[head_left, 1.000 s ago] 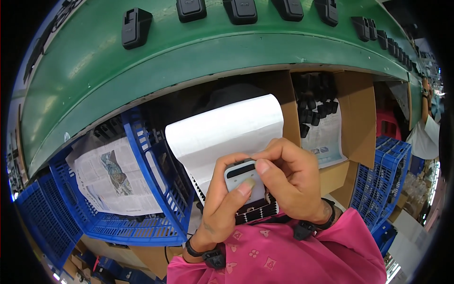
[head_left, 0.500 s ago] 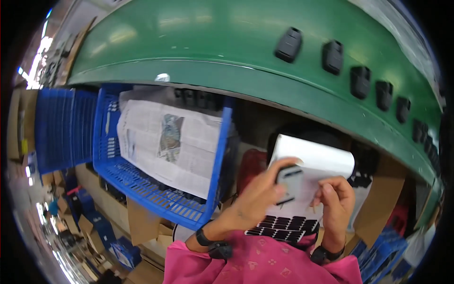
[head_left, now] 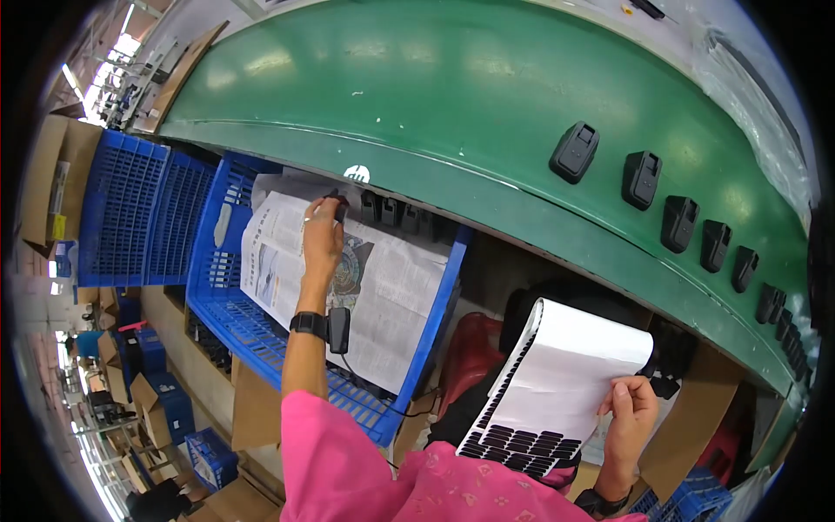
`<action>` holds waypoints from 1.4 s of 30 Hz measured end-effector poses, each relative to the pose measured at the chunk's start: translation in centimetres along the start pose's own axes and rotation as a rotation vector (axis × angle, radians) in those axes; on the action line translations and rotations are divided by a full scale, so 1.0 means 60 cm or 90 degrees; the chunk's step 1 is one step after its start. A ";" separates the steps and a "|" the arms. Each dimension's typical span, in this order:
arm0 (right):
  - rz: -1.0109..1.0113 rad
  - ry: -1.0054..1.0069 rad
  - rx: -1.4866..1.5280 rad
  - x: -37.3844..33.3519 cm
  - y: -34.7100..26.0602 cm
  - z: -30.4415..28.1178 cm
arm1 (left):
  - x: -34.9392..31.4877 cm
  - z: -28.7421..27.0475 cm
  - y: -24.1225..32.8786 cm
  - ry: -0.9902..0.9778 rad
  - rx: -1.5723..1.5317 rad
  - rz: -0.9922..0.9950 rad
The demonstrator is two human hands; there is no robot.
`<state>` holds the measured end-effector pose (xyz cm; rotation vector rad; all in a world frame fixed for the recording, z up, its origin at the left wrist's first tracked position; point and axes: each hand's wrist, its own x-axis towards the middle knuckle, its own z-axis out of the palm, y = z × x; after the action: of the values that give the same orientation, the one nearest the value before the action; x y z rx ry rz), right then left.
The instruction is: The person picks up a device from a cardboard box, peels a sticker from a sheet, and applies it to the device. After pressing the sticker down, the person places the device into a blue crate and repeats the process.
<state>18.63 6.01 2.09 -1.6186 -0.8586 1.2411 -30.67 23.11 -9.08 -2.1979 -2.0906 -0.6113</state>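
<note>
My left hand [head_left: 323,235] reaches into the blue crate [head_left: 458,270], its fingers closed on a small black plastic device [head_left: 338,204] at the left end of a row of similar black devices [head_left: 391,211]. Newspaper [head_left: 374,317] lies beneath them. My right hand [head_left: 631,418] is at the right edge of a white sticker sheet [head_left: 574,357], curled over at the top, with several rows of dark labels [head_left: 522,445] near my body. Thumb and forefinger are pinched together; whatever lies between them is too small to make out.
A green bench [head_left: 417,96] runs across the far side, with a line of black devices [head_left: 642,180] at its right. Stacked blue crates [head_left: 126,213] stand at left. A cardboard panel [head_left: 691,418] and a red stool [head_left: 470,348] are below the bench. A cable trails from my left wristband [head_left: 338,331].
My left hand has moved from over the sticker sheet, where it held a device, left and away into the blue crate. My right hand stays beside the sheet. The view has shifted.
</note>
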 end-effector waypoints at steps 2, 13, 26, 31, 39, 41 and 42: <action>-0.006 0.005 -0.007 0.001 0.004 0.001 | 0.011 0.024 -0.019 -0.051 0.055 0.055; -0.013 0.009 -0.076 -0.002 0.017 0.004 | 0.009 0.080 -0.007 0.053 -0.270 -0.362; -0.027 0.019 -0.081 0.002 0.024 0.008 | -0.004 0.137 -0.018 0.191 -0.020 -0.126; -0.034 0.036 -0.091 0.003 0.028 0.003 | 0.040 0.205 0.065 0.178 0.051 -0.183; -0.058 0.034 -0.108 0.002 0.033 0.009 | 0.044 0.238 0.045 -0.058 0.085 -0.291; -0.054 0.026 -0.109 0.000 0.028 0.010 | 0.043 0.227 0.041 -0.035 0.081 -0.263; -0.044 0.028 -0.114 -0.001 0.027 0.008 | 0.044 0.218 0.047 -0.019 0.072 -0.230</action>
<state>18.14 5.51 0.57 -1.7348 -1.0142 1.1024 -24.64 29.32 -19.62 -1.7941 -2.4930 -0.4662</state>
